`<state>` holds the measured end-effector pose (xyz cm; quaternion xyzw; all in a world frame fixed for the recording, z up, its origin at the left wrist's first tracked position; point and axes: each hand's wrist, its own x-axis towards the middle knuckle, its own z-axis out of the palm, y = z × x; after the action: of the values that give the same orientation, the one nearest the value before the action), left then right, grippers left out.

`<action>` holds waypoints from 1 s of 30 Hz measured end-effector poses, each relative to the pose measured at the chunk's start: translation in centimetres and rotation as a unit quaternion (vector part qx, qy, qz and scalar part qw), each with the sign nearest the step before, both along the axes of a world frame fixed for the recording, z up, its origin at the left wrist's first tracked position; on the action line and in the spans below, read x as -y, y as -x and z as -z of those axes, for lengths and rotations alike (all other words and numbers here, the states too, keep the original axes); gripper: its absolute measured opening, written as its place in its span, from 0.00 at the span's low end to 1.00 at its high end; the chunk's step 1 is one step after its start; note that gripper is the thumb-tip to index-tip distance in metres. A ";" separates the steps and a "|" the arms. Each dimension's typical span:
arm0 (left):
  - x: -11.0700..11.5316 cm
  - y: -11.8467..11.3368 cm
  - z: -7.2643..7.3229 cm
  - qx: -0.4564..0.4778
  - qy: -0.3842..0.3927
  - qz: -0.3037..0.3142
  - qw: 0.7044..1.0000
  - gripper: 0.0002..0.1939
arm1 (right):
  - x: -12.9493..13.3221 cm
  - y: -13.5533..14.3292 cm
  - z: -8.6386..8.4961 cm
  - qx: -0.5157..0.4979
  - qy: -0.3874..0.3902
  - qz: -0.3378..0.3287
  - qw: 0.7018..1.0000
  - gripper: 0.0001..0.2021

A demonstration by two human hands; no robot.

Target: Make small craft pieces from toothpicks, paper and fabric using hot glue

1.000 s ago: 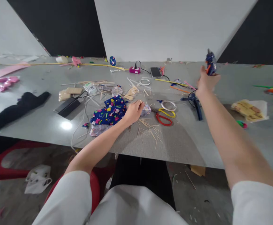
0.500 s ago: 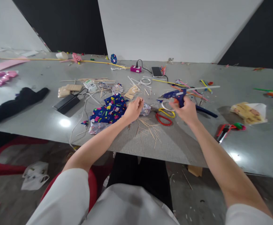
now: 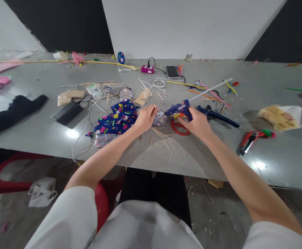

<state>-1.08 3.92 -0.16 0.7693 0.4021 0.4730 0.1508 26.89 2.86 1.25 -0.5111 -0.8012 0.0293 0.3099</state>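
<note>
My right hand (image 3: 196,123) is wrapped round the handle of a blue glue gun (image 3: 178,108), with a long clear glue stick (image 3: 213,89) sticking out of its back. The gun's nozzle points left, toward my left hand (image 3: 146,118). That hand's fingers are pinched together, and what they hold is too small to name. Beside it on the left lies blue patterned fabric (image 3: 117,121). Red-handled scissors (image 3: 179,128) lie under the gun, and thin wooden sticks (image 3: 163,138) are scattered in front of my left hand.
A grey table (image 3: 140,157) bears a black adapter (image 3: 69,114), a phone (image 3: 172,72), a purple power block (image 3: 147,69) and dark blue pliers (image 3: 218,117). A black cloth (image 3: 13,112) lies at the left, a yellow-and-white packet (image 3: 281,117) at the right.
The glue gun in my right hand has moved left and down, its nozzle now closer to my left hand, its glue stick tilted up more. My left hand stays pinched.
</note>
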 end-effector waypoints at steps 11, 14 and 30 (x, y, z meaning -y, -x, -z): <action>0.0 -0.1 0.1 -0.007 0.008 0.017 1.000 0.13 | -0.1 0.0 0.2 0.037 0.012 -0.021 0.999 0.15; 0.0 -0.1 0.2 -0.007 0.008 0.018 1.000 0.13 | -0.1 0.0 0.1 0.046 0.018 -0.025 0.998 0.14; 0.2 -0.2 0.0 -0.014 0.011 0.026 1.000 0.14 | -0.2 0.0 0.2 0.051 0.043 -0.042 0.997 0.14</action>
<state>-0.92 3.73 -0.19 0.7842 0.3898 0.4535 0.1657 26.90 3.07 1.03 -0.4909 -0.8347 0.0504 0.2446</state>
